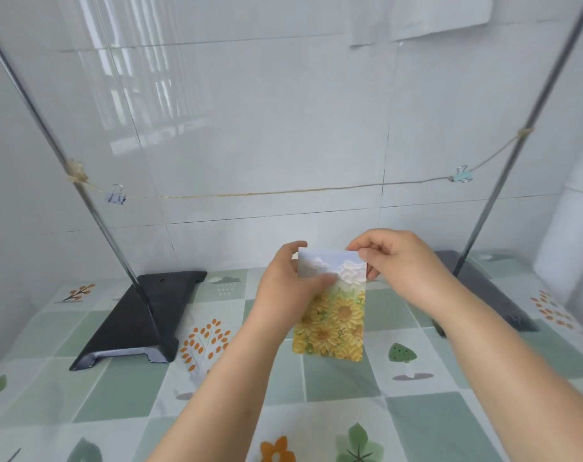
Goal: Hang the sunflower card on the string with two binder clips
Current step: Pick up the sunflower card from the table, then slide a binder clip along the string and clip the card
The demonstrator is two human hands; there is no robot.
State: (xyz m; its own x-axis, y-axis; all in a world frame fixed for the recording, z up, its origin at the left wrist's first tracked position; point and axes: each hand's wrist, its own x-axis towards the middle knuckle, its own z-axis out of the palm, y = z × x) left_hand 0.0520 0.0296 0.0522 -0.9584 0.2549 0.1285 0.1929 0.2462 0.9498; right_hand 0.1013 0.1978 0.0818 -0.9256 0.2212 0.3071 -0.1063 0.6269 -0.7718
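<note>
Both my hands hold the sunflower card (337,315) upright above the table, well below the string. My left hand (288,288) grips its upper left edge, thumb across the painted sky. My right hand (400,258) pinches the top right corner. The jute string (266,194) runs between two metal rods and sags in the middle. A pale purple binder clip (116,196) hangs on the string near the left rod. A light blue binder clip (461,175) hangs near the right rod.
Two dark stand bases, the left base (140,318) and the right base (483,288), sit on the green checked tablecloth (350,395), each with a slanting rod: the left rod (83,191) and the right rod (503,181). A white tiled wall stands close behind the string.
</note>
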